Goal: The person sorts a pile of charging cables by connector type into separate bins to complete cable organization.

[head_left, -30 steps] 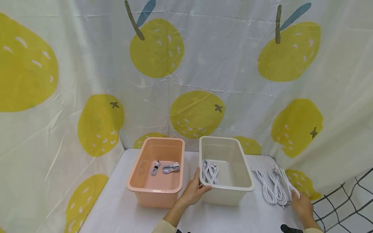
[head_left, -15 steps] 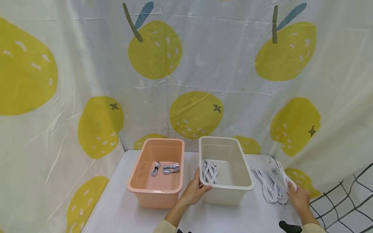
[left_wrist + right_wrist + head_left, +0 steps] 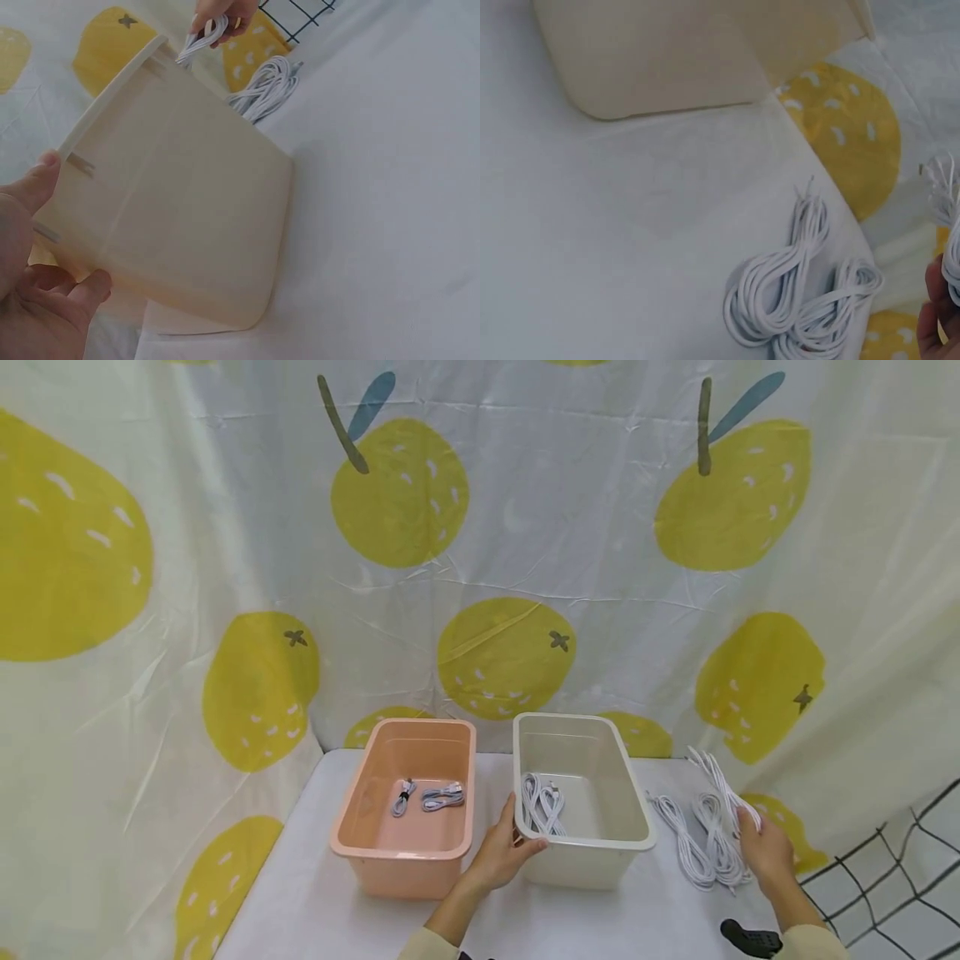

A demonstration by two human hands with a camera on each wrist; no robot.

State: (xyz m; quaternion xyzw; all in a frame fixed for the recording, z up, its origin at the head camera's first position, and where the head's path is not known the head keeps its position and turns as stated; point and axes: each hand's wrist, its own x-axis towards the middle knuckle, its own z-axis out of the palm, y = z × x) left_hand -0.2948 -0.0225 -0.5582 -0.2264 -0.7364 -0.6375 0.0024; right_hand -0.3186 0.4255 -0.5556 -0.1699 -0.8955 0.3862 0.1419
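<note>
My left hand [image 3: 498, 852] grips the near left corner of a cream plastic bin [image 3: 585, 860], thumb over its rim; the left wrist view shows the fingers [image 3: 82, 292] under that rim. Inside this bin, bundled white cables [image 3: 542, 806] lie along the left wall. At the right, my right hand [image 3: 767, 847] holds a bundled white cable [image 3: 716, 777], raised over the table with its ends pointing up and away. Two more coiled white cables [image 3: 776, 292] lie on the table below it. In the right wrist view only the fingertips [image 3: 934, 300] of that hand show at the edge.
A pink bin [image 3: 397, 868] stands left of the cream one, holding two small grey cable bundles [image 3: 442, 797]. A black curved object [image 3: 750, 939] is by the right wrist. A black wire grid [image 3: 892, 877] stands at the right, and a fruit-print curtain [image 3: 510, 552] hangs behind the table.
My right hand has lifted the white cable bundle up and slightly left, away from the coils on the table. The left hand keeps its grip on the cream bin.
</note>
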